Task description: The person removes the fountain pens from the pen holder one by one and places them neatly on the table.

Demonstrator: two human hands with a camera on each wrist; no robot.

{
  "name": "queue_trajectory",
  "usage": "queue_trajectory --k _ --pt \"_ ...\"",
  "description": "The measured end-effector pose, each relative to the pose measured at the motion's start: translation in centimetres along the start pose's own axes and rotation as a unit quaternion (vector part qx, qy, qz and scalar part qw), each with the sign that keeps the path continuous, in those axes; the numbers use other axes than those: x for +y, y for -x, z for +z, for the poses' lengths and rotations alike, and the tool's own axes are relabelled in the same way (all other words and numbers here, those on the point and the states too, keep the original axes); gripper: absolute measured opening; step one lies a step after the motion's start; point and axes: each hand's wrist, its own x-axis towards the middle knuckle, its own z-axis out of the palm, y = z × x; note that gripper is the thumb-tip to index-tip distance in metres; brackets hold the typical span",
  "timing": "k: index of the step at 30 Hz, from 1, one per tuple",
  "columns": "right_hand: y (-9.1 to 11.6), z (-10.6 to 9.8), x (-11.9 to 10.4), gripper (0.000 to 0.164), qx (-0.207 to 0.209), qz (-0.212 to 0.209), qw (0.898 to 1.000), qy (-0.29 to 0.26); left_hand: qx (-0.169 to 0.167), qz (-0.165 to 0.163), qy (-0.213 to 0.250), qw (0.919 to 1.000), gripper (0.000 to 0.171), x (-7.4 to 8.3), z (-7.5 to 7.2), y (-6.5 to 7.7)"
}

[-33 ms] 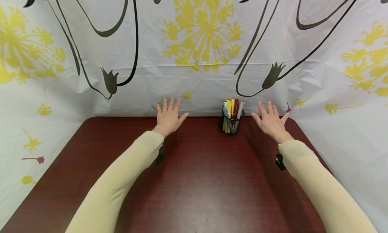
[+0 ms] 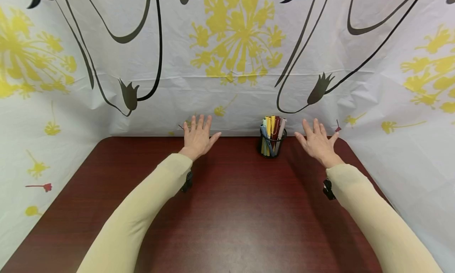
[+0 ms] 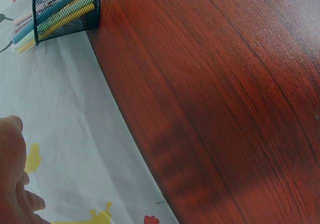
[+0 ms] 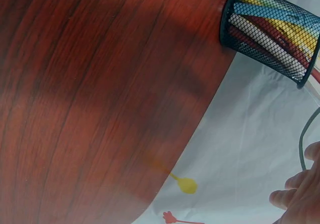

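Note:
My left hand is held out over the back of the table with fingers straight and spread, holding nothing. To the right, my right hand reaches out the same way, its palm facing down and away, also holding nothing. Between them, closer to the right hand, a black mesh pen cup stands upright near the back edge. Yellow, blue, dark red and pale pens fill it. In the left wrist view the cup appears at the top left; the right wrist view shows the cup at the top right. Neither hand touches it.
The dark reddish-brown wooden table has rounded back corners. White sheeting printed with yellow flowers and dark stems hangs behind it and along both sides. Black wrist devices sit under the cream sleeves.

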Motion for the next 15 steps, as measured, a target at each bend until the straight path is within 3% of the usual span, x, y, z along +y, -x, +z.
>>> queue_trajectory --k 15 --pt "0.21 -0.12 -0.17 0.073 0.02 -0.004 0.999 -0.033 -0.008 0.003 0.019 0.9998 0.075 0.19 -0.16 0.16"
